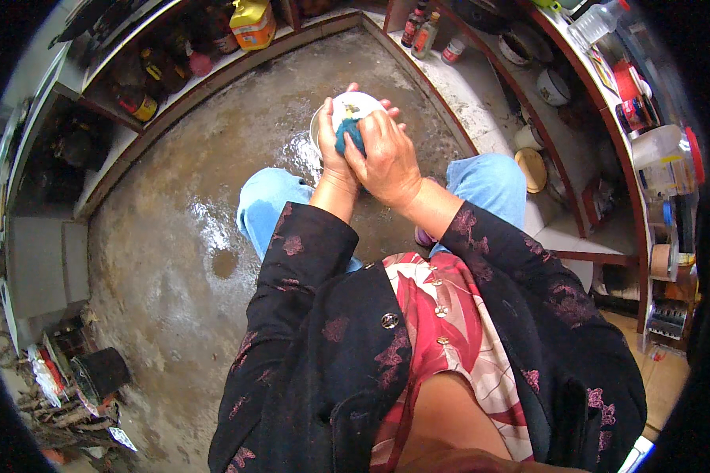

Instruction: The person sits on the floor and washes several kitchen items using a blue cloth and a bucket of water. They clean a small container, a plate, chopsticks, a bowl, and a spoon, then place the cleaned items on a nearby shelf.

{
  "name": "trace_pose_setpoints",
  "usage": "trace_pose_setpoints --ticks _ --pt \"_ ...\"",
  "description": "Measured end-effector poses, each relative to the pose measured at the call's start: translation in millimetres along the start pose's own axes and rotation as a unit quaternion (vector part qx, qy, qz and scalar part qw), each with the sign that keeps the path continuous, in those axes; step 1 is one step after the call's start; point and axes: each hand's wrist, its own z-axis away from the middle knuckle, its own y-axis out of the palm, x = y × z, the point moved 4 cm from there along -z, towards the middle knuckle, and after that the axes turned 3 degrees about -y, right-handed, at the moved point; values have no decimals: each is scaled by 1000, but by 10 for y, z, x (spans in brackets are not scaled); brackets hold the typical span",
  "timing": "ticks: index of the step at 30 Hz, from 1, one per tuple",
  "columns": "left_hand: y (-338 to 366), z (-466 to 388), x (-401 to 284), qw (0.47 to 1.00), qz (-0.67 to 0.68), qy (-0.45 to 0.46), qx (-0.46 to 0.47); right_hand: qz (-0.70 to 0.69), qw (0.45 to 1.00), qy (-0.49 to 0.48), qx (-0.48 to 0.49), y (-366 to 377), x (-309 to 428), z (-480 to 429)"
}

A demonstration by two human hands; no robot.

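Note:
Held out in front of me between both hands is a small white bowl (362, 103) with a dark and yellow pattern. My left hand (334, 145) supports it from the left and from beneath, its thumb along the side and fingertips showing past the far edge. A dark green scouring pad (348, 133) lies against the bowl, pressed there by the fingers of my right hand (386, 155). At the bowl's left the pale rim of another vessel (315, 131) shows, mostly hidden by my left hand.
Below the hands is a wet concrete floor (171, 260). Shelves with bottles and a yellow jug (252, 25) run along the far side. More shelves at the right hold enamel pots (552, 87) and plastic jars (662, 156). A black bucket (100, 372) and firewood (74, 423) lie lower left.

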Motion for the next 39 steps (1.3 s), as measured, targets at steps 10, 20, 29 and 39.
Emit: trace_pose_setpoints --ticks 10,20,29,39 --pt "-2 -36 0 1000 6 9 13 -8 999 48 5 -196 -254 -515" --pt "124 90 182 996 -90 -18 2 96 944 267 170 313 -963 -791" --pt "-144 -26 -81 989 -83 88 -87 17 970 241 0 243 -743 96" --pt "-177 -83 -128 996 -45 32 -68 -95 993 57 -44 -136 -98 -78"
